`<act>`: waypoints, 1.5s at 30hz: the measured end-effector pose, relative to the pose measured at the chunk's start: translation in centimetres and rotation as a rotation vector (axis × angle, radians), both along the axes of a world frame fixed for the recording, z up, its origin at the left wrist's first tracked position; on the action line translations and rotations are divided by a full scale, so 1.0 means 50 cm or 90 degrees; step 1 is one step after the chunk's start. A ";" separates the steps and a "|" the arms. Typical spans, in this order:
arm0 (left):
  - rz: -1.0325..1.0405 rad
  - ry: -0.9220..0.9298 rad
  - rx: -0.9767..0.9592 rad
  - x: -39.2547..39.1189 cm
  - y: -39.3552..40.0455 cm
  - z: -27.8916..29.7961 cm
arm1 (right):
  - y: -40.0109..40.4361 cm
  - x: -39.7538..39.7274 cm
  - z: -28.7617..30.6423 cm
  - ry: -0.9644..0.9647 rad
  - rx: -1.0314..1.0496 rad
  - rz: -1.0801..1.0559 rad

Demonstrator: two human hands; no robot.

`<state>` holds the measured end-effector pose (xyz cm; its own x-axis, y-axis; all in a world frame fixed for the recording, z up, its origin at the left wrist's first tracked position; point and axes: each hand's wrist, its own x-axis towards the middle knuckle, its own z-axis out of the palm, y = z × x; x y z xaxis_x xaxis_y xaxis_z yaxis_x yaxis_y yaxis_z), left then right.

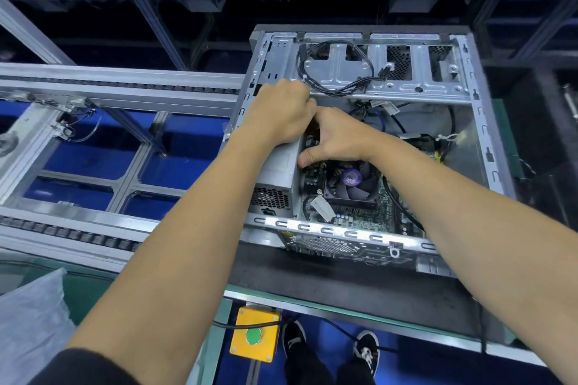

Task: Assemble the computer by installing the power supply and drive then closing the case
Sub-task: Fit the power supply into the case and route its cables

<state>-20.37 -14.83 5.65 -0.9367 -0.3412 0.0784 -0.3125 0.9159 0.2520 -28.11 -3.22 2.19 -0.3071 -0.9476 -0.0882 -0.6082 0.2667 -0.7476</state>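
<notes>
The open computer case (478, 122) lies on its side on a black mat. A grey power supply (278, 178) sits in its left part, next to the motherboard with a purple-hubbed CPU fan (352, 180). My left hand (281, 109) lies over the far end of the power supply with fingers curled; what they hold is hidden. My right hand (336, 137) reaches down just right of the power supply, thumb against its side, fingertips hidden among cables. The metal drive cage (375, 72) at the far side carries loose black cables (337, 87).
A conveyor frame of aluminium rails (93, 87) runs to the left of the case. A yellow box with a green button (255, 334) hangs under the bench edge. A white plastic bag (31, 322) lies at the lower left. My shoes (331, 344) stand on the blue floor.
</notes>
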 end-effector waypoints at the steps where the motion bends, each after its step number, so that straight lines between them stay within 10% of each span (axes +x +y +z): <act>1: 0.001 0.004 0.007 -0.001 0.001 0.002 | 0.000 -0.002 0.001 -0.002 -0.006 0.003; 45: -0.062 0.052 0.020 0.099 0.025 0.013 | -0.002 -0.031 -0.041 -0.047 0.090 0.058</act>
